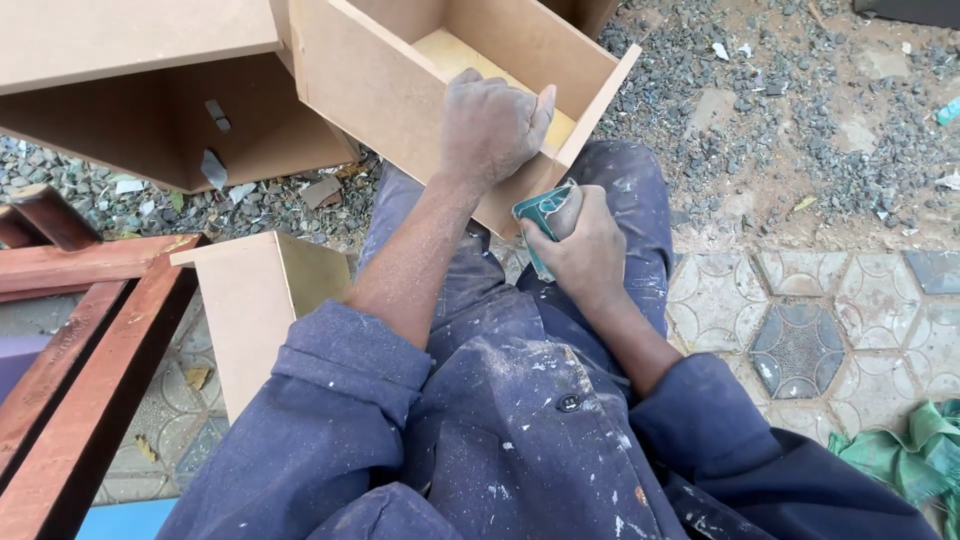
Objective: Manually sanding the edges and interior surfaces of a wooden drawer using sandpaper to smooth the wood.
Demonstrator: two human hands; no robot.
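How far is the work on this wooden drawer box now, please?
Done: the drawer box is already assembled, with sides and bottom joined. In hand: the left hand grips its front corner, and the right hand presses a folded green sanding sheet against the lower edge. Left: its surfaces are bare and unpainted. A second box by the left knee and a larger cabinet piece are bare too.

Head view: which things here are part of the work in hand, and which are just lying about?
In hand:
- open fibreboard box, gripped at its edge by the left hand
- folded green abrasive sheet, held in the right hand against the box's lower side

Lying about:
- second fibreboard box
- loose fibreboard panel
- reddish wooden frame
- green cloth
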